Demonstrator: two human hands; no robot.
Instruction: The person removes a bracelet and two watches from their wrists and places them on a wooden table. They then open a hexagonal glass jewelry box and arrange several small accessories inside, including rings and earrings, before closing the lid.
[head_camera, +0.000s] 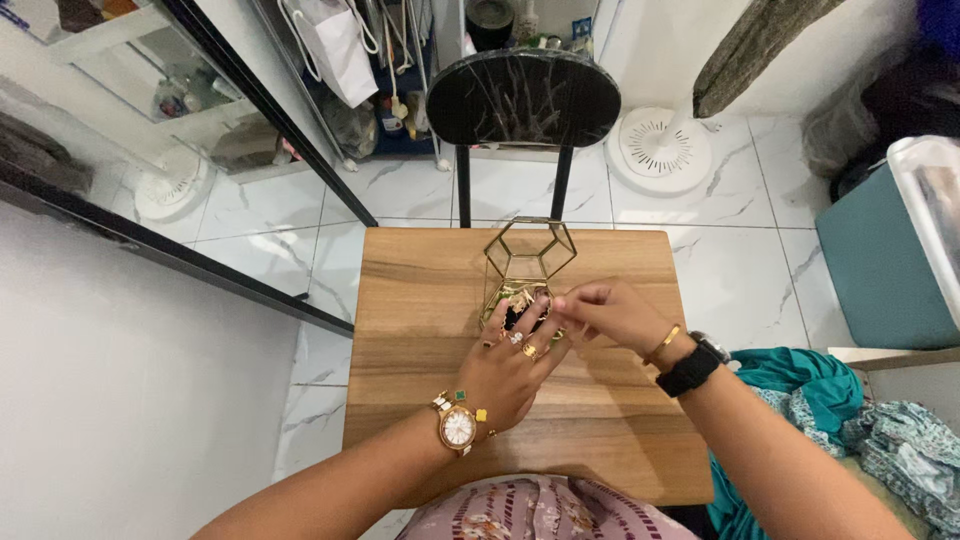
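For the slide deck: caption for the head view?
Both hands, left hand and right hand, meet at a gold-framed glass jewellery box on a wooden table.

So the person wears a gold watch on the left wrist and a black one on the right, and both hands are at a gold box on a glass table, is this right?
Not quite: the table is wooden, not glass. The head view shows its brown grain. The rest holds: gold watch on the left wrist, black watch on the right, left hand and right hand at the gold box.
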